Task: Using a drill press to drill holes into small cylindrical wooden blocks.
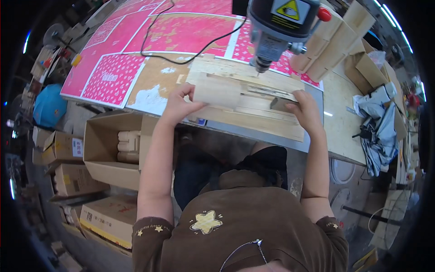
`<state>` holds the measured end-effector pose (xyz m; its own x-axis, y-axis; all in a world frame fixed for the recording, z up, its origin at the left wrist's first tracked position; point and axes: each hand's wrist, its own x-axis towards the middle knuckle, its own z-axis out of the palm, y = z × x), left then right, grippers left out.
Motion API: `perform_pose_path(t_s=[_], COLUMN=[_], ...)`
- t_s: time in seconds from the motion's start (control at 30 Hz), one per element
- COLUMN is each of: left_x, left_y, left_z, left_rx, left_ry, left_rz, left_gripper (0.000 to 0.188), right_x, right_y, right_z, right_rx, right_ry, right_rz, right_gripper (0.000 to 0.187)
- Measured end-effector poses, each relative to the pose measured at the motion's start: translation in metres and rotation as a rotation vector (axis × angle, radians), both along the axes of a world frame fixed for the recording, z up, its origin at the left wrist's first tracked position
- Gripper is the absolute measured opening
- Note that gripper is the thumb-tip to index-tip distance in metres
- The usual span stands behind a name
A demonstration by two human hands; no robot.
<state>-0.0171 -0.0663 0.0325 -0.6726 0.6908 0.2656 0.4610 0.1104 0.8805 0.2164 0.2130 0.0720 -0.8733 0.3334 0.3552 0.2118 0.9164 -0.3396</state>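
Observation:
My left hand (180, 105) is closed on the left end of a pale wooden piece (218, 92), thumb at the near edge and fingers at the far one. The piece lies over a flat wooden jig board (267, 128) with strips and a long slot. At the jig's right end, my right hand (308, 109) is closed round a small dark block (282, 104), which looks like metal. Just beyond both hands hangs a drill press (272, 41), its chuck (260, 64) pointing down above the jig's far part.
A red-knobbed lever (323, 14) juts from the drill press. Stacked wooden pieces (333, 41) stand at the far right, near an open carton (362, 68) and grey cloth (380, 131). A black cable (181, 61) crosses the pink-covered table (181, 34). An open box (106, 136) holds wooden parts at left.

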Motion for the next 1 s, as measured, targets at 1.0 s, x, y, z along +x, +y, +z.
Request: perform_pose_path(t_s=[1.0], left_x=[0.008], left_y=[-0.201], left_z=[-0.056], left_rx=[0.704], left_ry=[-0.962], left_rz=[1.025], left_gripper=[0.034], right_x=[0.001], right_y=[-0.028], right_z=[-0.013], right_rx=[0.079], right_ry=[0.050], right_rz=[0.124], right_gripper=[0.036])
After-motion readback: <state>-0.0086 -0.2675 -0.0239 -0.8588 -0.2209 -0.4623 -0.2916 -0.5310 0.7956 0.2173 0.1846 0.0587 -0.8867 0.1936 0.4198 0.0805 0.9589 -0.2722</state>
